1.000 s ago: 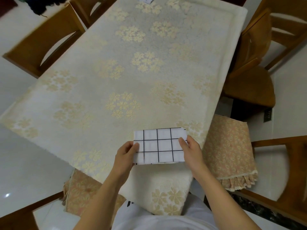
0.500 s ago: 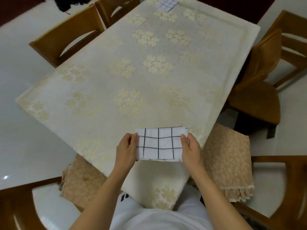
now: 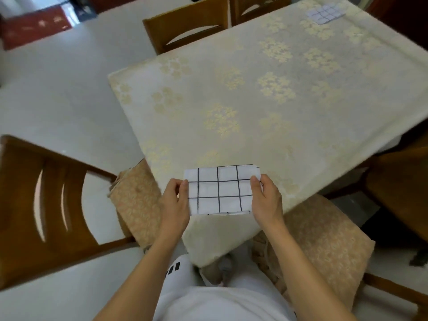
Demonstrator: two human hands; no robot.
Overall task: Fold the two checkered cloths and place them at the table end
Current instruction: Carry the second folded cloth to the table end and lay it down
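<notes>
Both hands hold one folded cloth (image 3: 220,189) by its short ends. The left hand (image 3: 174,206) pinches the left end, with the thumb on top and the other fingers tucked under where they cannot be seen. The right hand (image 3: 266,201) pinches the right end the same way, thumb on top. The cloth is white with thin black lines that make squares. It is folded into a flat, wide shape, and more layers peek out along its near edge. It sits over the near corner of the table (image 3: 266,107), close to the person's body. Whether it rests on the table or is lifted a little cannot be told. The table wears a pale cover with gold flower bunches all over it. A second checked cloth (image 3: 325,13) lies flat far away at the other end of the table, well apart from the hands. It looks a bit blurry. A brown wooden chair (image 3: 48,212) stands on the left, and a tan flowered cushion (image 3: 136,200) is beside it, just left of the left hand. Another tan cushion (image 3: 324,239) sits on the right, under the right arm. One more wooden chair (image 3: 187,24) stands at the far left side of the table. The floor (image 3: 58,93) is light and shiny.
</notes>
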